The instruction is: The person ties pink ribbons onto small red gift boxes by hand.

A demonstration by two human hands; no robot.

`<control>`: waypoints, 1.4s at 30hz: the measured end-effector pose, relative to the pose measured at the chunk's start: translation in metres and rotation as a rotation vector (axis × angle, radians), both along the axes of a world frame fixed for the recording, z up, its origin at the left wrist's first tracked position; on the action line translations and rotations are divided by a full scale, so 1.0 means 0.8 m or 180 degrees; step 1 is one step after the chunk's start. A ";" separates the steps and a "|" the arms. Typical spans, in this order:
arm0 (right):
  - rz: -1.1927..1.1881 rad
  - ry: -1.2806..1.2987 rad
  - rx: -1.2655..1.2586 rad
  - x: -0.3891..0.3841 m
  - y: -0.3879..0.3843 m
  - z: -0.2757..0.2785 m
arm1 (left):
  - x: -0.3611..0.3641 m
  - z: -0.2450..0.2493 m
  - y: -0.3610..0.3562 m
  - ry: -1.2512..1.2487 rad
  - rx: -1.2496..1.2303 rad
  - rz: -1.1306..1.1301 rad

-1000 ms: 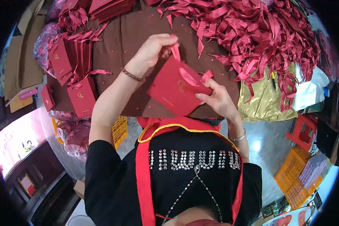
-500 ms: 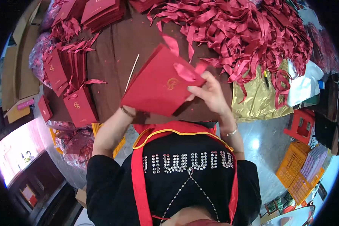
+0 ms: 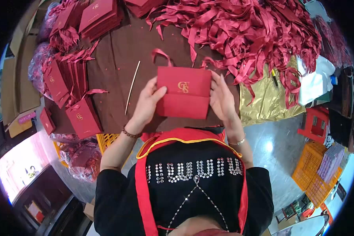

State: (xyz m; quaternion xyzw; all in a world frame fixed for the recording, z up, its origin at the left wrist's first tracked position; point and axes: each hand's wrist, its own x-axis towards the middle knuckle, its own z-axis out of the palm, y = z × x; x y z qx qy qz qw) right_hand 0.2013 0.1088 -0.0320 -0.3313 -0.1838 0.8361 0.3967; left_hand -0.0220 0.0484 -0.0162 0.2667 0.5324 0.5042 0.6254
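A red card pouch (image 3: 183, 105) with a gold logo lies level above the brown cloth, its upper part a flap-like panel over the lower part. My left hand (image 3: 147, 101) grips its left edge, thumb on the front. At the right edge, my right hand (image 3: 223, 96) has its fingers stretched upright, beside or lightly against the pouch. Red ribbon (image 3: 162, 54) sticks out behind the top edge at both corners. To the left of my left hand, a thin pale stick (image 3: 132, 87) rests on the cloth.
Stacked red pouches (image 3: 100, 15) and others with ribbons (image 3: 83, 118) are at the left. A large heap of red ribbons (image 3: 240, 33) covers the back right, beside gold plastic (image 3: 259, 107) with a marker (image 3: 274, 78). Orange crates (image 3: 308, 167) stand at the lower right.
The pouch has turned from tilted to level and now shows a horizontal edge across it. My left hand has come into view at its left side; my right hand has released the ribbon and opened.
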 end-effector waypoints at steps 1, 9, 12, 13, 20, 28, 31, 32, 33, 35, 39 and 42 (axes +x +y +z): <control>0.0019 -0.0164 0.0179 0.003 -0.003 -0.003 | 0.007 0.000 -0.004 0.0055 -0.0115 -0.0062; 0.0324 -0.1525 0.1070 0.015 -0.009 0.004 | 0.004 0.018 0.004 0.4032 0.0878 -0.0575; 0.0769 -0.1815 0.1351 0.004 -0.020 0.000 | 0.020 0.032 0.035 0.3719 0.1539 -0.0718; 0.0884 -0.2149 0.1580 -0.003 -0.021 0.004 | 0.029 0.032 0.048 0.3803 0.1927 -0.0943; 0.0764 -0.2442 0.1867 -0.011 -0.029 -0.008 | 0.121 -0.007 0.135 0.4188 0.2372 -0.1321; 0.0745 -0.2519 0.1892 -0.004 -0.034 -0.016 | 0.111 0.021 0.144 0.3540 0.1985 -0.1480; 0.0641 -0.2949 0.2393 0.000 -0.030 0.002 | 0.048 0.040 0.126 0.2642 0.2247 -0.1083; 0.0522 -0.2839 0.2361 0.000 -0.029 0.003 | 0.022 0.042 0.116 0.2429 0.1858 -0.1010; 0.0549 -0.2801 0.2366 0.002 -0.026 0.005 | -0.003 0.046 0.103 0.2215 0.1468 -0.0922; 0.0658 -0.3121 0.2624 0.007 -0.020 0.008 | -0.034 0.086 0.079 0.1514 0.0697 -0.0439; 0.0510 -0.3487 0.2866 0.009 -0.012 0.009 | -0.125 0.118 0.029 0.1073 0.1059 0.0707; 0.0320 -0.3689 0.3075 0.004 -0.006 0.013 | -0.178 0.145 -0.004 0.0354 0.1686 0.0568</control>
